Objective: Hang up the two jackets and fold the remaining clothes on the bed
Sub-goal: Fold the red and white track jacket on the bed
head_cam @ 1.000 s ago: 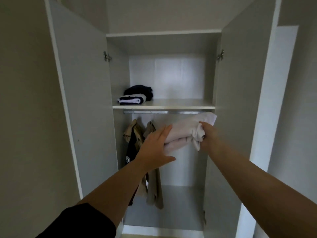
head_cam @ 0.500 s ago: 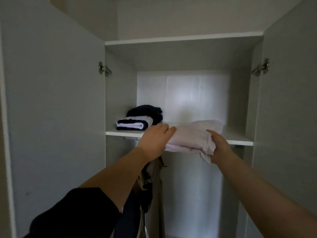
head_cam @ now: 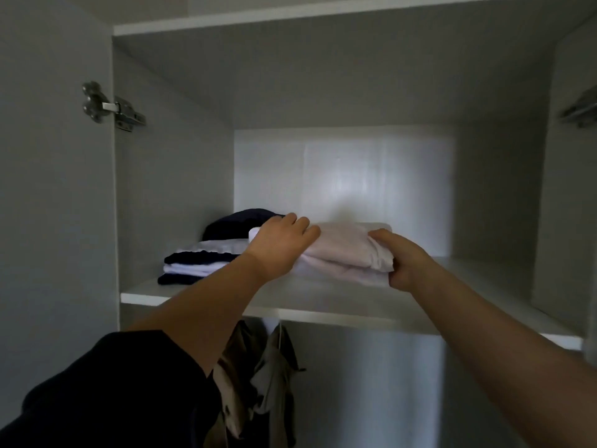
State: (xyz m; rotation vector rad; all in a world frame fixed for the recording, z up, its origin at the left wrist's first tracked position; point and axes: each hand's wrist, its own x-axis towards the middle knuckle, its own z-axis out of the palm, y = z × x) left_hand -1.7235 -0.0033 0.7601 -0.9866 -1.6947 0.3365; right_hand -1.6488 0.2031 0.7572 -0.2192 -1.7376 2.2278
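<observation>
The folded pale pink garment (head_cam: 342, 250) lay on the wardrobe shelf (head_cam: 323, 305), just beside a navy-and-white folded pile (head_cam: 200, 263). The left hand (head_cam: 277, 250) rested flat on it with straight fingers; the right hand (head_cam: 403, 263) pinched its near edge. Two jackets (head_cam: 258, 383) hung below.

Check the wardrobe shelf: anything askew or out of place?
Nothing stands out. The pale folded garment lies flat on the shelf, the left hand on top, the right hand gripping its near edge. The dark-and-white stack beside it looks tidy. Two jackets hang below.
</observation>
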